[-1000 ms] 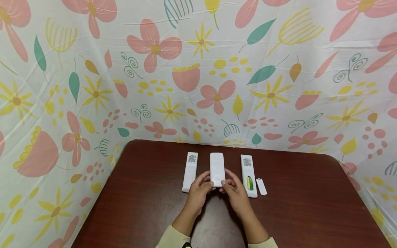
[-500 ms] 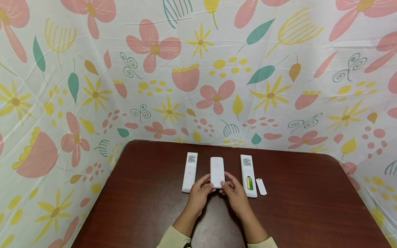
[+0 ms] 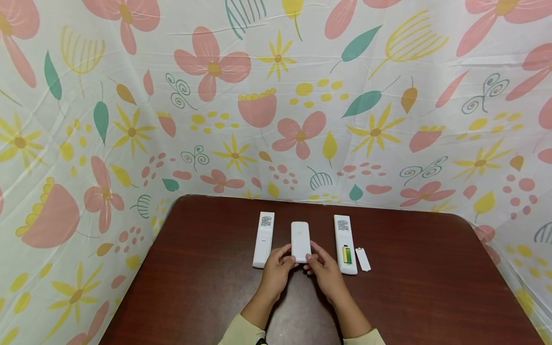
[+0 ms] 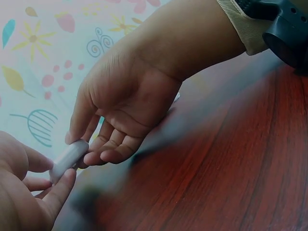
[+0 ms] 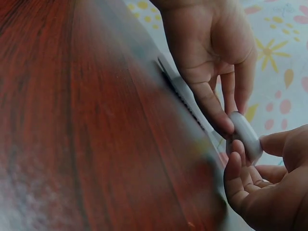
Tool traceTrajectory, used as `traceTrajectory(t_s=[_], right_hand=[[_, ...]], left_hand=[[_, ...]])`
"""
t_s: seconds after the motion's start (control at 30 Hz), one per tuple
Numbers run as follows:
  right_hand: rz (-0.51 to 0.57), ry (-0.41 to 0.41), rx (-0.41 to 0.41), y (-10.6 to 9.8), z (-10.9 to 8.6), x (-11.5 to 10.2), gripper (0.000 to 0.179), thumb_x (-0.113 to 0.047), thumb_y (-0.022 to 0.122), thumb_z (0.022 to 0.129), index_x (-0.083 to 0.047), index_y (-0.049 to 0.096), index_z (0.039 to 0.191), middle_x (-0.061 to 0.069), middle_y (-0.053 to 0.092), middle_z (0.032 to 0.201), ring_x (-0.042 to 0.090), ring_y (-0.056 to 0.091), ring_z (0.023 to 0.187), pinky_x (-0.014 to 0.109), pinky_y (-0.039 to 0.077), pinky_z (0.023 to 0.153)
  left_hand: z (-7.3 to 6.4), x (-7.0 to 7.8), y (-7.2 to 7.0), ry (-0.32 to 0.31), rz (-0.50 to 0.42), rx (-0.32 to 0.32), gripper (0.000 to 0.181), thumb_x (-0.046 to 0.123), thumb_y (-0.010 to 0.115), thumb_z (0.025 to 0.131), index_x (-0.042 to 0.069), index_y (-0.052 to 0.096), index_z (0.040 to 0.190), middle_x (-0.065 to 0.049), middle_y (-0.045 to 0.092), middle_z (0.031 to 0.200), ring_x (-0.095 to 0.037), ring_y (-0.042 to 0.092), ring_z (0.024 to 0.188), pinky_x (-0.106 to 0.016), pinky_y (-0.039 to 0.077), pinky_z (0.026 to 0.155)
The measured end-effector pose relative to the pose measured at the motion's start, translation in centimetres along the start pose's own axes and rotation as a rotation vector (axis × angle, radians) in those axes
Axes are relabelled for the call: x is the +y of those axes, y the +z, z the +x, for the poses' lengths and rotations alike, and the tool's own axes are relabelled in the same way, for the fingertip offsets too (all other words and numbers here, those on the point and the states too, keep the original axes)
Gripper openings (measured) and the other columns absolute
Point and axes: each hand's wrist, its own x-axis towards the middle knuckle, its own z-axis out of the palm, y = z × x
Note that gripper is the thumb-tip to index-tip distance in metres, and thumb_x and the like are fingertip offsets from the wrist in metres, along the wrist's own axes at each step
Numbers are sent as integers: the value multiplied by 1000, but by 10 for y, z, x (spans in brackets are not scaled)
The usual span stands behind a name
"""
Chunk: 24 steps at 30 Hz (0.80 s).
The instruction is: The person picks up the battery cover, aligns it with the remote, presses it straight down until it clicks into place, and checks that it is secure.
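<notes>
My left hand (image 3: 274,274) and right hand (image 3: 326,276) hold a white remote control (image 3: 300,239) between them, over the middle of the table. It has rounded corners and a plain upper face. Each thumb presses a lower corner while the fingers curl behind and along the sides. Both wrist views show the remote edge-on as a thick, rounded white end, pinched from either side. To the left lies a long white remote (image 3: 264,239), label side up. A similar remote (image 3: 345,244) lies on the right, its battery compartment uncovered and a green-and-yellow battery (image 3: 347,255) inside.
Beside the right-hand remote lies a small white battery cover (image 3: 363,259). The dark red-brown wooden table (image 3: 422,287) reaches back to a white flower-print cloth (image 3: 276,110), which also hangs along the sides.
Both hands have lowered the held remote slightly and drawn it a little closer, while its face looks shorter in the head view. The other remotes and the cover have not moved.
</notes>
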Motion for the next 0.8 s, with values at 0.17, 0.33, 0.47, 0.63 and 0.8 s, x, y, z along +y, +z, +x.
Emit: traceTrajectory(t_s=[0.17,0.33,0.47,0.63,0.8], right_hand=[[6,33,4,0,1,2,50,-15,59,103,-11,46,151,15,66,100,19,66,79,28,56,67],[-1,42,5,0,2,4,50,-16,59,103,-11,46,151,15,66,101,19,66,79,28,57,67],[-9,40,5,0,3,5,51,-16,59,102,-10,46,151,14,66,101,18,66,79,28,57,66],[-22,41,1,0,5,7,52,-16,60,102,-11,46,151,17,66,102,18,64,78,28,56,65],[-55,41,-25,-1,4,7,54,-14,59,102,-10,42,154,19,64,102,18,63,79,28,57,66]], left_hand=[[1,-2,1,-9,26,12,46,0,59,97,-9,52,141,-26,44,140,-23,67,106,-30,59,90],[1,-3,1,-16,49,21,45,2,60,97,-8,53,140,-25,46,141,-21,68,100,-30,58,89],[0,-3,0,-26,61,24,45,3,59,97,-7,53,140,-25,46,142,-21,69,98,-31,58,90],[-1,-3,1,-21,76,33,45,3,59,96,-6,54,140,-25,47,141,-26,70,97,-36,59,89],[-2,-5,2,-13,116,47,45,4,60,95,-7,56,138,-26,49,138,-29,69,97,-37,60,84]])
